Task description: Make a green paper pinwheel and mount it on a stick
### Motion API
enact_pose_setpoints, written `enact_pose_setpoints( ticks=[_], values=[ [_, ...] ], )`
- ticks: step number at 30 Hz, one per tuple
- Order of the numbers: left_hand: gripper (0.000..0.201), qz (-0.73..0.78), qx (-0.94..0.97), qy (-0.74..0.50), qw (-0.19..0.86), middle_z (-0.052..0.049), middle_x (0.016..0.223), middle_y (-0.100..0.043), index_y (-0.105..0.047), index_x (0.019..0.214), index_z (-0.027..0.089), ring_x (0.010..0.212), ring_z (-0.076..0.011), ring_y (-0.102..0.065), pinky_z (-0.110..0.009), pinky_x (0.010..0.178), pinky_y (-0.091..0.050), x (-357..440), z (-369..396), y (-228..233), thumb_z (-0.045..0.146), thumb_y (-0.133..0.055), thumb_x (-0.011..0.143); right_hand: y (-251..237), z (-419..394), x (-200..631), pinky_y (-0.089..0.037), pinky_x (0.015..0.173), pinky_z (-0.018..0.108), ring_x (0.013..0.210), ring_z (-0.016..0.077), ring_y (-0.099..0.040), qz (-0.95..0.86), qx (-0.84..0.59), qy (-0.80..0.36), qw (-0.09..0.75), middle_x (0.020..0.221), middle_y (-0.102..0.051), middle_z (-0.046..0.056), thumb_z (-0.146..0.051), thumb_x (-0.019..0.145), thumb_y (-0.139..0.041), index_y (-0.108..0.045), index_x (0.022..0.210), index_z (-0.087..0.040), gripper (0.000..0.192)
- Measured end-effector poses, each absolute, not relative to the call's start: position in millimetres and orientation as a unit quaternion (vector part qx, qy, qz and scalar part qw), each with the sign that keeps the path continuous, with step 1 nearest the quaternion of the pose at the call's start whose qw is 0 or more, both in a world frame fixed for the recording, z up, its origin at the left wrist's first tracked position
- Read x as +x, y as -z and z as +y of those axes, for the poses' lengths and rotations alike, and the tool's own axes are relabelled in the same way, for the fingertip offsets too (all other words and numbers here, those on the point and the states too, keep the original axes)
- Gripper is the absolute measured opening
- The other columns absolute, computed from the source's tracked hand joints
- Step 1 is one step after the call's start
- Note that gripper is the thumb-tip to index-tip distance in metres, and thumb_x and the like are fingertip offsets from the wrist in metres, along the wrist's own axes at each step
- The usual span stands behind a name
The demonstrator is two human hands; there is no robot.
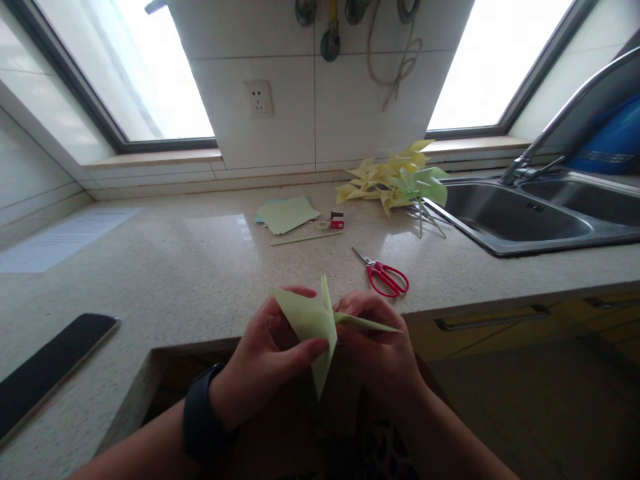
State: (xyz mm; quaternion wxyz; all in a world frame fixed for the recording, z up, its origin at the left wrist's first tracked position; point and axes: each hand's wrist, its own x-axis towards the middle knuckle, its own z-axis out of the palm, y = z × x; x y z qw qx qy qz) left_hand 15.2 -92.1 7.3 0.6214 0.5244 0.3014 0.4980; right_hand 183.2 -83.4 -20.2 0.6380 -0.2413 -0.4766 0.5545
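Observation:
A folded light-green paper [311, 321] with several pointed flaps is between my two hands, just off the counter's front edge. My left hand [265, 363] pinches its left side, thumb on the near face and fingers behind. On the other side, my right hand [383, 350] grips a narrow flap that points right. Its fingertips are partly hidden behind the paper. Red-handled scissors [383, 272] lie on the counter just beyond my right hand. Farther back are a stack of green and bluish paper sheets [287, 215], a thin pale stick [306, 238] and a small red box [337, 221].
Yellow and green paper pinwheels [385, 181] lie in a pile by the steel sink [520, 210] and faucet [545, 127]. To the left, a printed sheet [63, 233] and a long dark flat object [53, 370] rest on the counter [165, 280]. Drawers [490, 320] sit below, right.

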Motion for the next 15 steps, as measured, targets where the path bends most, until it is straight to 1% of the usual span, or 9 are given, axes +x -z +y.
enact_pose_setpoints(
  ticks=[2, 3, 4, 7, 9, 15],
  values=[
    [0.017, 0.284, 0.556, -0.493, 0.605, 0.0, 0.089, -0.066, -0.069, 0.097, 0.024, 0.083, -0.0139, -0.064, -0.024, 0.074, -0.053, 15, -91, -9, 0.017, -0.077, 0.084, 18, -85, 185, -0.05, 0.068, 0.026, 0.077, 0.0139, -0.06, -0.486, -0.227, -0.552, 0.638, 0.083, -0.064, -0.003, -0.018, 0.076, -0.082, -0.07, 0.084, -0.029, 0.018],
    [0.009, 0.279, 0.576, -0.49, 0.592, -0.001, 0.089, -0.065, -0.071, 0.09, 0.023, 0.084, -0.0142, -0.063, -0.024, 0.074, -0.052, 14, -91, -9, 0.016, -0.076, 0.085, 17, -86, 186, -0.051, 0.07, 0.027, 0.078, 0.014, -0.061, -0.491, -0.222, -0.549, 0.639, 0.084, -0.065, -0.003, -0.017, 0.077, -0.082, -0.071, 0.084, -0.029, 0.018],
    [0.007, 0.278, 0.596, -0.486, 0.576, -0.001, 0.09, -0.063, -0.073, 0.087, 0.022, 0.084, -0.0143, -0.062, -0.025, 0.075, -0.052, 14, -91, -10, 0.016, -0.075, 0.086, 16, -88, 187, -0.051, 0.072, 0.027, 0.08, 0.0141, -0.062, -0.496, -0.219, -0.546, 0.639, 0.085, -0.066, -0.002, -0.016, 0.078, -0.081, -0.071, 0.084, -0.029, 0.018],
    [0.014, 0.278, 0.63, -0.476, 0.547, -0.002, 0.096, -0.064, -0.076, 0.092, 0.025, 0.086, -0.0149, -0.063, -0.025, 0.075, -0.052, 12, -93, -13, 0.013, -0.073, 0.087, 13, -92, 190, -0.053, 0.076, 0.026, 0.085, 0.0139, -0.065, -0.51, -0.214, -0.54, 0.635, 0.09, -0.071, -0.002, -0.013, 0.08, -0.079, -0.072, 0.085, -0.03, 0.019],
    [0.018, 0.275, 0.635, -0.476, 0.543, -0.002, 0.098, -0.065, -0.077, 0.095, 0.027, 0.088, -0.0153, -0.065, -0.025, 0.076, -0.053, 12, -95, -14, 0.011, -0.072, 0.088, 13, -94, 191, -0.055, 0.076, 0.027, 0.086, 0.0138, -0.067, -0.512, -0.212, -0.538, 0.635, 0.092, -0.073, -0.003, -0.012, 0.081, -0.079, -0.072, 0.087, -0.03, 0.021],
    [0.02, 0.264, 0.652, -0.489, 0.516, -0.002, 0.101, -0.066, -0.076, 0.096, 0.027, 0.093, -0.0154, -0.066, -0.025, 0.079, -0.054, 13, -96, -15, 0.009, -0.071, 0.088, 14, -95, 193, -0.056, 0.076, 0.026, 0.087, 0.0139, -0.068, -0.529, -0.207, -0.511, 0.645, 0.094, -0.074, -0.002, -0.011, 0.081, -0.079, -0.072, 0.089, -0.029, 0.021]
  ],
)
